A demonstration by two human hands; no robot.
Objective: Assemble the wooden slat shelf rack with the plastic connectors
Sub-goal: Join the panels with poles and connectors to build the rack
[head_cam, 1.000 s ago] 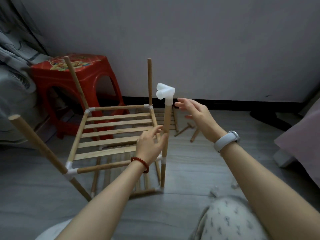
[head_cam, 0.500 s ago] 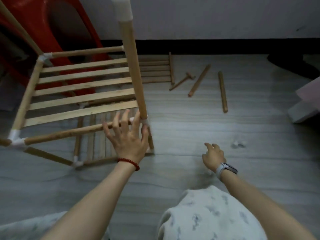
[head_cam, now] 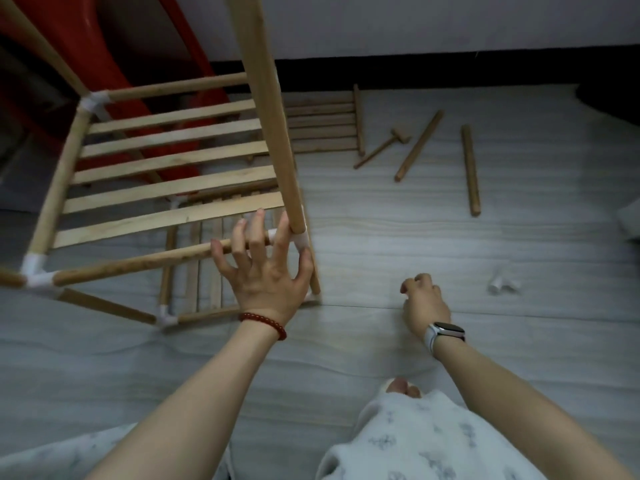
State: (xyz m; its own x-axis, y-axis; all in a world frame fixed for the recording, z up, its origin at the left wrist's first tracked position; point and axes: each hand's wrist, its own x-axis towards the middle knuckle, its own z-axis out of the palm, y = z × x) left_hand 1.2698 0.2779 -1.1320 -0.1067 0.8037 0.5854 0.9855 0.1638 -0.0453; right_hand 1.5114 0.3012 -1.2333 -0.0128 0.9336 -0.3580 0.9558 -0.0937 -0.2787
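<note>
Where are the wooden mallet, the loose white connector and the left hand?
wooden mallet (head_cam: 401,135): head view, on its head, floor right of rack.
loose white connector (head_cam: 504,285): head view, mid-body, on floor.
left hand (head_cam: 268,278): head view, back of hand, at rack's near corner.

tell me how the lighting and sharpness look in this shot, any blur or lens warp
Head view: dim, soft light, brightest on the floor right of the rack, corners darkened; the left hand and right hand look slightly smeared; the wide lens splays the rack's posts outward; the loose connector is a washed-out white blob.
</note>
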